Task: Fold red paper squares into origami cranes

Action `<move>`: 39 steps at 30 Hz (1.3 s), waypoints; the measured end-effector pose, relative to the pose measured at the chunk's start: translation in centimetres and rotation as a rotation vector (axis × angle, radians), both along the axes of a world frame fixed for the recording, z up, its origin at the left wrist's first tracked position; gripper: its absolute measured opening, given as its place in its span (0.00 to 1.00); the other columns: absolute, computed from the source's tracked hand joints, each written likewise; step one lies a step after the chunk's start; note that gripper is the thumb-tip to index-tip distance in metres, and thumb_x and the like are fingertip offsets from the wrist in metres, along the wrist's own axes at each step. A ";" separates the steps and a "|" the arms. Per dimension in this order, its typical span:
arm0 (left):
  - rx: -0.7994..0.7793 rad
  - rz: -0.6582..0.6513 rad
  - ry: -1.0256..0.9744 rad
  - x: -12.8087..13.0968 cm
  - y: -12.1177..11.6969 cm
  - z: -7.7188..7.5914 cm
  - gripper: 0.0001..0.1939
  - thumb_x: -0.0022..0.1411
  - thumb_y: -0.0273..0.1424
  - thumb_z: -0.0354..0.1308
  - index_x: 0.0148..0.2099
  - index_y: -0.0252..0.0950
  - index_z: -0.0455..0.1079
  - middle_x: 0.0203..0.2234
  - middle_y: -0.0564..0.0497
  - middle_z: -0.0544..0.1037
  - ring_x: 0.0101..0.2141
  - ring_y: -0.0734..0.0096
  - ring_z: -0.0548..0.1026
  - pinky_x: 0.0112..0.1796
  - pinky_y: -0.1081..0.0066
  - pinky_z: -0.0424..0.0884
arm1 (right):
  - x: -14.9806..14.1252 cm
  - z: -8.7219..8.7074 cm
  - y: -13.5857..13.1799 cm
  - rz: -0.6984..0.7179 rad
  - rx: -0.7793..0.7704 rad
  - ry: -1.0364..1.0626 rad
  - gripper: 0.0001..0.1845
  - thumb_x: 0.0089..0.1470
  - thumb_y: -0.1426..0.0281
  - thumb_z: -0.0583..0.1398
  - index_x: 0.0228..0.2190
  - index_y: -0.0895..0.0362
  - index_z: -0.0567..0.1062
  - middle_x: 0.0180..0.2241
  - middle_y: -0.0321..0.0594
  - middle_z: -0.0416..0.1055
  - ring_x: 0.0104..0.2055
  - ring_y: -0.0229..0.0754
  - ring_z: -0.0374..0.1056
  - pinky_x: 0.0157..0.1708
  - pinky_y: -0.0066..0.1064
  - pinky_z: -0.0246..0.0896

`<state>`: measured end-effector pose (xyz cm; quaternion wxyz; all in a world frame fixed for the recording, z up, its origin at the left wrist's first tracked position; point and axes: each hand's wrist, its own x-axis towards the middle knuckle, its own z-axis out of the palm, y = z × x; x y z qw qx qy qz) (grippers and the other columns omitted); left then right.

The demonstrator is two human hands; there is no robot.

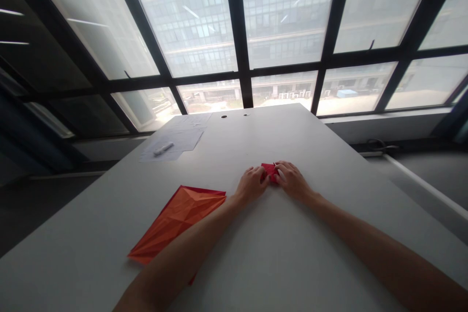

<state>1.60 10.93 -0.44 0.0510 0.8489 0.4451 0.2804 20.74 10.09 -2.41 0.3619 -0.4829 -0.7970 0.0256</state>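
Note:
A small folded red paper piece [269,171] lies on the white table [329,214]. My left hand [251,184] presses on its left side with curled fingers. My right hand [292,179] holds its right side, fingers pinched over the paper. Most of the piece is hidden under my fingers. To the left, near my left forearm, lies a larger creased orange paper sheet [179,219] with a red edge showing under it.
At the far left of the table lie white sheets of paper [179,137] with a white marker [163,148] on them. Two small holes [234,116] sit near the table's far edge. Large windows rise behind.

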 end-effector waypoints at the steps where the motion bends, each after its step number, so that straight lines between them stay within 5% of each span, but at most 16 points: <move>1: -0.010 0.006 0.000 0.0 0.1 -0.1 0.08 0.66 0.35 0.53 0.35 0.38 0.68 0.31 0.50 0.77 0.33 0.65 0.73 0.41 0.67 0.66 | 0.1 0.0 0.0 -0.015 -0.003 0.010 0.11 0.58 0.74 0.57 0.43 0.55 0.73 0.49 0.47 0.73 0.53 0.48 0.66 0.56 0.41 0.58; 7: -0.042 0.008 0.006 -0.2 0.1 -0.1 0.05 0.64 0.32 0.56 0.41 0.38 0.70 0.34 0.49 0.78 0.35 0.65 0.74 0.41 0.68 0.68 | 0.3 -0.5 0.2 -0.119 -0.015 0.033 0.16 0.55 0.77 0.56 0.46 0.57 0.73 0.49 0.49 0.72 0.53 0.48 0.65 0.55 0.40 0.60; 12: -0.016 -0.011 0.019 -0.2 -0.1 0.0 0.15 0.61 0.30 0.58 0.52 0.40 0.70 0.42 0.48 0.78 0.40 0.63 0.75 0.45 0.67 0.68 | 0.4 -1.0 0.4 -0.159 -0.046 -0.034 0.22 0.54 0.78 0.54 0.50 0.61 0.73 0.59 0.53 0.64 0.62 0.50 0.57 0.62 0.42 0.53; 16: -0.013 -0.011 0.031 -0.1 -0.2 -0.1 0.22 0.60 0.28 0.58 0.58 0.42 0.68 0.45 0.49 0.78 0.43 0.63 0.75 0.47 0.67 0.68 | 0.4 -1.1 0.5 -0.140 -0.138 -0.094 0.17 0.60 0.73 0.52 0.46 0.58 0.77 0.56 0.50 0.70 0.59 0.49 0.62 0.62 0.42 0.51; 23: -0.012 -0.045 0.040 -0.2 0.1 -0.6 0.14 0.63 0.40 0.60 0.50 0.45 0.76 0.45 0.50 0.77 0.45 0.63 0.74 0.49 0.65 0.67 | 0.3 -0.6 0.3 -0.152 -0.163 -0.085 0.15 0.62 0.68 0.54 0.43 0.56 0.79 0.52 0.46 0.73 0.55 0.46 0.66 0.59 0.37 0.51; 27: -0.038 -0.060 0.009 -0.3 0.4 -0.6 0.11 0.64 0.36 0.58 0.46 0.45 0.79 0.44 0.51 0.78 0.44 0.63 0.74 0.50 0.65 0.67 | 0.2 -0.3 0.1 -0.126 -0.133 -0.056 0.15 0.62 0.65 0.54 0.41 0.55 0.79 0.48 0.45 0.75 0.52 0.47 0.68 0.57 0.37 0.53; 35: -0.066 -0.054 -0.193 -0.2 0.0 0.3 0.13 0.69 0.33 0.51 0.44 0.41 0.77 0.39 0.50 0.81 0.39 0.66 0.76 0.44 0.68 0.69 | 1.1 0.1 1.0 0.141 -0.194 0.363 0.31 0.66 0.51 0.44 0.38 0.53 0.81 0.46 0.45 0.77 0.54 0.51 0.68 0.57 0.47 0.58; 39: -0.088 -0.064 -0.342 0.0 -0.3 0.6 0.13 0.69 0.34 0.50 0.43 0.37 0.77 0.35 0.50 0.81 0.34 0.68 0.75 0.38 0.70 0.69 | 1.4 0.5 0.5 0.256 -0.225 0.590 0.26 0.59 0.48 0.56 0.40 0.55 0.80 0.43 0.45 0.78 0.50 0.51 0.71 0.54 0.44 0.62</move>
